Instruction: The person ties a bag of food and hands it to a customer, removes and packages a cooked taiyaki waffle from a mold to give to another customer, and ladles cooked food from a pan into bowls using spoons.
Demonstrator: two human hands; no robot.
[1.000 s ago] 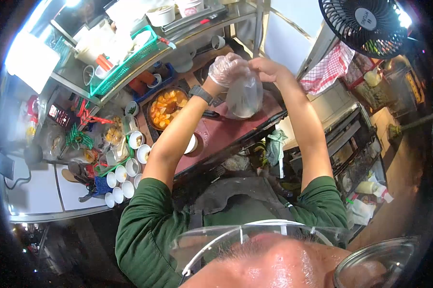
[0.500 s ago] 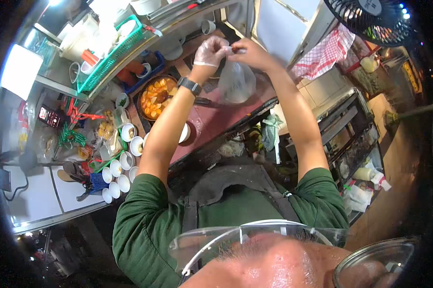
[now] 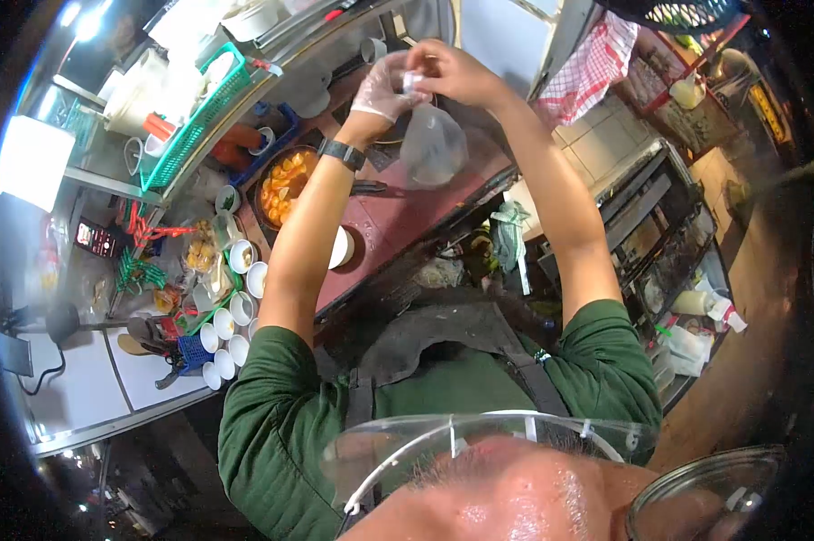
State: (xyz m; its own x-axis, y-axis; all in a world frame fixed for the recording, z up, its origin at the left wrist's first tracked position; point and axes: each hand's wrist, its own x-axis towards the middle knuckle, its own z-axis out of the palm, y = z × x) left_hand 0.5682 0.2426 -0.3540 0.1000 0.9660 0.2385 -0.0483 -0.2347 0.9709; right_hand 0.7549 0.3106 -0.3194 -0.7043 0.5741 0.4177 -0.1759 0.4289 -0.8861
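Note:
Near the top centre, my left hand, in a clear plastic glove, pinches the gathered neck of a translucent plastic bag. My bare right hand meets it there, its fingers closed round the same neck. The bag looks full and hangs just below both hands, over the reddish counter. Left of my left forearm is a pan of orange-red food in sauce, its black handle pointing right. A white bowl sits by the same forearm, partly hidden.
Several small white cups stand at the left. Above them are a green basket and a glass-fronted shelf. A red-checked cloth hangs at the upper right, below a black fan. A green-striped cloth hangs at the counter's front edge.
Both hands have stayed together at the bag's neck, my right fingers shifting round it. The whole scene has slid left and up in view as the camera turned.

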